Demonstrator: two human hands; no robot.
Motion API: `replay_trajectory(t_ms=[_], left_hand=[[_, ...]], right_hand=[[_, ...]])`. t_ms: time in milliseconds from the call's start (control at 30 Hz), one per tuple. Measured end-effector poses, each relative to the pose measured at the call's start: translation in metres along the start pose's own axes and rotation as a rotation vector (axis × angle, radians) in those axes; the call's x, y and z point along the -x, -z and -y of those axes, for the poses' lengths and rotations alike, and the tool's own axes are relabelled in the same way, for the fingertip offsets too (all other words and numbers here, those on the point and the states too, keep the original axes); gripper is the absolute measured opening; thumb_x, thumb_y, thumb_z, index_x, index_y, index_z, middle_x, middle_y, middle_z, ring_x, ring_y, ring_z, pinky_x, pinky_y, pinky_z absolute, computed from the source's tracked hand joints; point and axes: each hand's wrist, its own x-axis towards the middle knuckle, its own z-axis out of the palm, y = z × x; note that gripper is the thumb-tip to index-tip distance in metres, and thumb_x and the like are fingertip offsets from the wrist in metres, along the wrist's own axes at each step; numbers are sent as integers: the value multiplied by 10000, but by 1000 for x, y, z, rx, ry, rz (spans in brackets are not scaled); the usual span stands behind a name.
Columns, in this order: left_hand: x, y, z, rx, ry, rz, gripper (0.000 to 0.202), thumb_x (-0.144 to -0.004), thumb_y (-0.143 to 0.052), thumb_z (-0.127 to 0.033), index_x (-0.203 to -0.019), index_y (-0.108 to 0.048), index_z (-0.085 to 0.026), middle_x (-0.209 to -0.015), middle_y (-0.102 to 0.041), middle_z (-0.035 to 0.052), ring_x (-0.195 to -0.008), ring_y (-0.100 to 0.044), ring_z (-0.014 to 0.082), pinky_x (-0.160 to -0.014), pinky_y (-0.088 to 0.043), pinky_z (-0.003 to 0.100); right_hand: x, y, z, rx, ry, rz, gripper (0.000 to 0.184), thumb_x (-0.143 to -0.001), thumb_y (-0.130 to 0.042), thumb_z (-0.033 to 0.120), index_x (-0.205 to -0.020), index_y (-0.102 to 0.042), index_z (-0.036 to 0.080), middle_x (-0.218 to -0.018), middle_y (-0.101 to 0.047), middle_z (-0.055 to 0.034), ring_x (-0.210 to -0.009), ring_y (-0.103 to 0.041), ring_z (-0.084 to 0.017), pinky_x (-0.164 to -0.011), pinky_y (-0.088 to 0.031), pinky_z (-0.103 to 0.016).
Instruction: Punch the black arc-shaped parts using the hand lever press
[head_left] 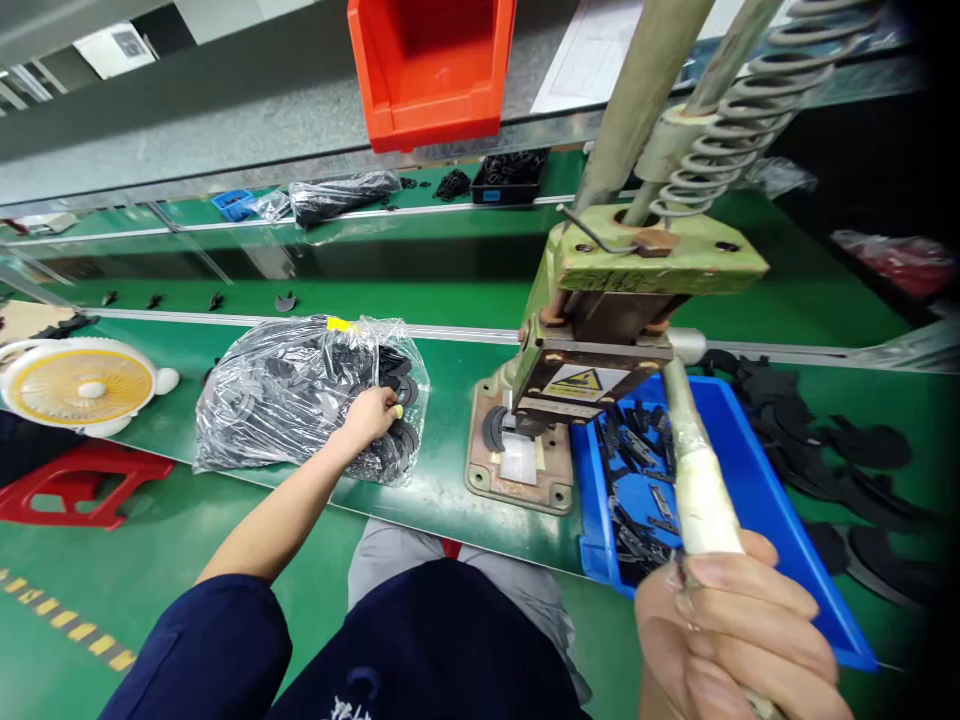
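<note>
My left hand (pixel 373 413) reaches into a clear plastic bag (pixel 300 400) full of black curved parts, its fingers pinched on one of them. My right hand (pixel 731 630) is wrapped round the taped lever handle (pixel 694 470) of a green hand press (pixel 615 300). A black curved part (pixel 493 428) sits in the press fixture above the base plate (pixel 517 470). A blue tray (pixel 757 480) with several small black pieces lies right of the press, under the lever.
A white and yellow fan (pixel 79 385) and a red stool (pixel 75 485) are at the left. Loose black parts (pixel 832 450) lie at the right. An orange bin (pixel 427 70) hangs above; a conveyor belt (pixel 300 255) with bags runs behind.
</note>
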Motion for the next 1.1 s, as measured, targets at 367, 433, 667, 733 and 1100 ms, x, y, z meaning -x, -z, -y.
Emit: replay_trajectory(t_ms=[367,433,667,733,1100], left_hand=[[16,-2,-23,-372,-327,249,327,-811,-586,-94,-1114,-701,-135,-1091,-633,159,-1045,-613,280,-920,-476,344],[8,1,-24,-396,-327,290,343,-764,-648,-109,-1102,-704,-124,-1088,-633,161,-1041,-616,287,-903,-478,331],[-1,24,-24,-214,-283,255,194,-741,-634,-80,-897,-694,-178,-857,-683,61,-838,-653,224,-738,-457,268],[2,27,-27,-136,-304,183,210,-780,-602,-95,-948,-689,-187,-870,-699,49,-838,-655,215,-756,-462,271],[23,-33,-44,348,-429,-8,171,-871,-584,-151,-959,-729,-176,-1033,-563,78,-1017,-571,191,-935,-499,329]], right_hand=[[1,1,1,-15,5,11,259,-677,-529,220,-502,-338,232,-500,-489,26,-523,-483,-173,-586,-395,-438],[1,2,2,-33,0,9,245,-672,-530,212,-497,-358,227,-515,-505,20,-541,-500,-171,-601,-395,-436],[1,7,6,18,-33,50,211,-648,-545,188,-500,-400,227,-520,-517,33,-538,-509,-175,-630,-425,-458],[1,7,6,5,-46,41,213,-652,-551,194,-502,-404,227,-520,-512,34,-546,-512,-178,-646,-425,-470],[4,14,10,12,-97,90,190,-644,-537,158,-528,-400,220,-578,-542,32,-621,-540,-177,-727,-460,-500]])
